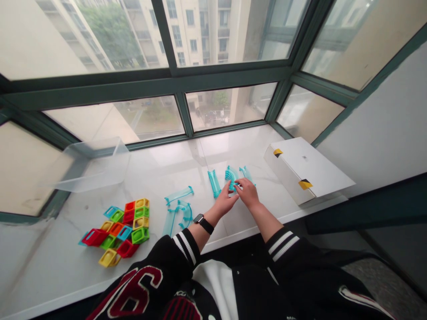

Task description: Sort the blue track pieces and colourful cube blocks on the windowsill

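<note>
My left hand (226,202), with a dark watch on its wrist, and my right hand (247,192) meet over the worktop. Between their fingertips are the near ends of translucent blue curved track pieces (231,173), which look stacked or nested. Both hands are closed at the fingertips around this curved track; the fingers partly hide it. Left of it lies a straight blue track piece (214,183). Another blue track piece (244,171) shows behind my right hand. Further left are a straight blue piece (180,194) and a curved blue piece (187,213).
Colourful plastic blocks (125,229) lie grouped at the left on the white marbled sill (160,164). A clear plastic bin (96,166) stands behind them. At right is a white box (310,166) with yellow-and-black tabs. Green-framed windows (227,73) enclose the back.
</note>
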A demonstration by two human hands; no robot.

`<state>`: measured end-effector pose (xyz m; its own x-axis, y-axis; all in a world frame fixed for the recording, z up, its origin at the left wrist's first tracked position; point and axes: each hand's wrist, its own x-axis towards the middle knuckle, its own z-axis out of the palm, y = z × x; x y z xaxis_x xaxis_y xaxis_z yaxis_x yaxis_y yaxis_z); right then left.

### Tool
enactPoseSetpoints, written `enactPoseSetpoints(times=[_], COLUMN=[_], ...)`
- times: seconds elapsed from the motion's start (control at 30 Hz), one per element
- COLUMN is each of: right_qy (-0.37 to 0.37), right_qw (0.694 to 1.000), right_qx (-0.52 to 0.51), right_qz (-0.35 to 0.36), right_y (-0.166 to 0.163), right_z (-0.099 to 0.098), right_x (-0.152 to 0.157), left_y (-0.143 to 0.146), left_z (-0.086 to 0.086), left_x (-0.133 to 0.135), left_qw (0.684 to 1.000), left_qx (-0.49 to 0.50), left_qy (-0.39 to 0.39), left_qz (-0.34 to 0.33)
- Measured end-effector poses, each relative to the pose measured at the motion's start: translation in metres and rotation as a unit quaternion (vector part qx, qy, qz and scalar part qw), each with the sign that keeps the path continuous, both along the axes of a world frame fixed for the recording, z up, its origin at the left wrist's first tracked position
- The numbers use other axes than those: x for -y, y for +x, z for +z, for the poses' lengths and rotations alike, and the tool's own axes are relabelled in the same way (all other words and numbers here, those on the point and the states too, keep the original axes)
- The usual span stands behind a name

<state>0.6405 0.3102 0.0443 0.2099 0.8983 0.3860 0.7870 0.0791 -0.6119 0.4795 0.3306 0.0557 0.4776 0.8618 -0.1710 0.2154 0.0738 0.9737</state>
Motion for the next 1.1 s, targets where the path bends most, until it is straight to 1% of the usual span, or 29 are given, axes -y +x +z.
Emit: enactPoseSetpoints(times=[0.27, 0.53, 0.8, 1.0, 1.1], right_qy=[-0.014, -0.027, -0.026, -0.029, -0.029], right_qw=[1.0, 1.0, 0.999, 0.998, 0.997], right_qx=[0.002, 0.0, 0.016, 0.058, 0.066], right_qz=[-0.008, -0.014, -0.007, 0.004, 0.005], right_y=[0.001, 0.001, 0.003, 0.003, 0.002], right_z=[-0.004, -0.009, -0.013, -0.006, 0.001], right_x=[0.001, 0.003, 0.002, 0.004, 0.006], left_y=[-0.001, -0.002, -0.005, -0.005, -0.007], left_z=[0.003, 0.002, 0.003, 0.0, 0.004], left_x=[0.0, 0.0, 0.001, -0.002, 0.001], left_qw=[1.0, 1.0, 0.999, 0.999, 0.998], left_qx=[0.009, 0.024, 0.038, 0.04, 0.053], left_qy=[-0.008, -0.019, -0.017, -0.029, -0.04], left_qz=[-0.008, 0.0, 0.002, -0.001, -0.001])
